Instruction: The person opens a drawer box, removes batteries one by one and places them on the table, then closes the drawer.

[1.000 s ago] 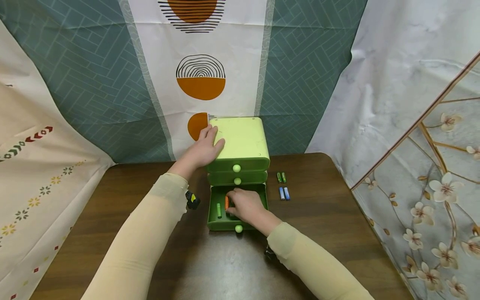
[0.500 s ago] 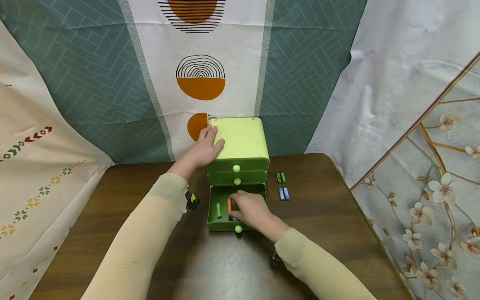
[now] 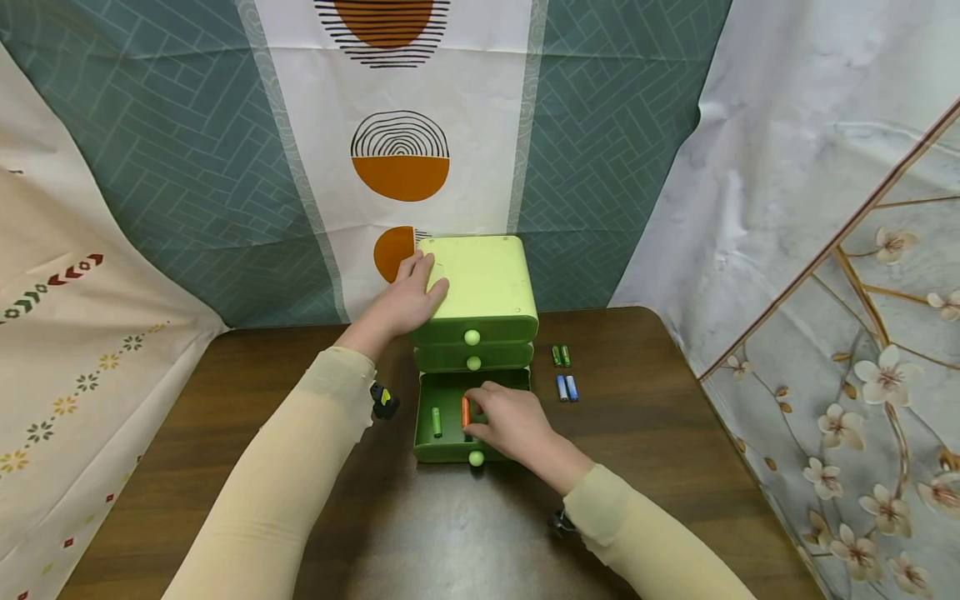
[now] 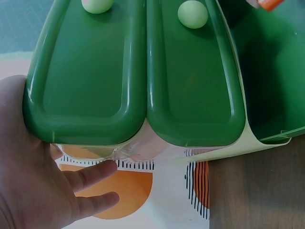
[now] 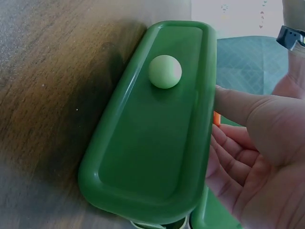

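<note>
In the head view, a small chest of drawers (image 3: 480,275) with a pale yellow-green top has its green bottom drawer (image 3: 495,382) pulled out. My left hand (image 3: 405,298) rests on the chest's left top edge, fingers spread; the left wrist view shows this hand (image 4: 45,183) beside the drawer fronts. Over the open drawer, my right hand (image 3: 510,421) pinches an orange battery (image 3: 466,414) between thumb and fingers. A green battery (image 3: 437,422) lies in the drawer, left of it. In the right wrist view, the drawer front hides most of the orange battery (image 5: 217,118).
Right of the chest, two short green batteries (image 3: 561,356) lie on the brown wooden table (image 3: 637,433), with two blue-and-white batteries (image 3: 567,388) nearer. Two drawers above the open one are closed. Patterned cloths (image 3: 622,150) hang behind and at both sides.
My right hand has moved a little to the right inside the drawer, carrying the orange battery away from the green one. The left hand has stayed on the chest.
</note>
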Demonstrator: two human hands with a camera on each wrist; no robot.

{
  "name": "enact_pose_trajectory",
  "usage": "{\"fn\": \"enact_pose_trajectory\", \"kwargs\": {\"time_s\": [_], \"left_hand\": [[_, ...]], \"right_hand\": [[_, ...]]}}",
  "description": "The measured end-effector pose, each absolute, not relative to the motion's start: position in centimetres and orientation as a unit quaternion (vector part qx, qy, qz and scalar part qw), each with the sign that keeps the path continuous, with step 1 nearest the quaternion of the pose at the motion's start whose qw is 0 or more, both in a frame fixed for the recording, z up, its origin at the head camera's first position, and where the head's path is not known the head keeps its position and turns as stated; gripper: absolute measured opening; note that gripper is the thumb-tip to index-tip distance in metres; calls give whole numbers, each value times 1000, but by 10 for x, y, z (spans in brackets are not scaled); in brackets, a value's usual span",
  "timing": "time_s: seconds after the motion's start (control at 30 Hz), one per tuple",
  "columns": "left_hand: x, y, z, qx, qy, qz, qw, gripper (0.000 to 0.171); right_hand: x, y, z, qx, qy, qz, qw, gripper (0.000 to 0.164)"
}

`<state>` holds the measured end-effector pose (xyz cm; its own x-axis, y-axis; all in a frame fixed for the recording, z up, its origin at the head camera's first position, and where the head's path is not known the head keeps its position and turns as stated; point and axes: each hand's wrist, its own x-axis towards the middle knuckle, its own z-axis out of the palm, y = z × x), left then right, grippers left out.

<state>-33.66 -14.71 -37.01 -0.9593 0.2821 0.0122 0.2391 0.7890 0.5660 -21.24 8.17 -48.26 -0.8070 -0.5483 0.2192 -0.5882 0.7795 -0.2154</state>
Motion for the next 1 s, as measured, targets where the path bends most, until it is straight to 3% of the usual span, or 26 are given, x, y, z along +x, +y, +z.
{"fn": "enact_pose_trajectory", "kwargs": {"time_s": [1.0], "left_hand": [[-334, -148, -369, 144, 945, 293, 38, 80]], "right_hand": [[-191, 120, -474, 303, -933, 166, 105, 46]]}}
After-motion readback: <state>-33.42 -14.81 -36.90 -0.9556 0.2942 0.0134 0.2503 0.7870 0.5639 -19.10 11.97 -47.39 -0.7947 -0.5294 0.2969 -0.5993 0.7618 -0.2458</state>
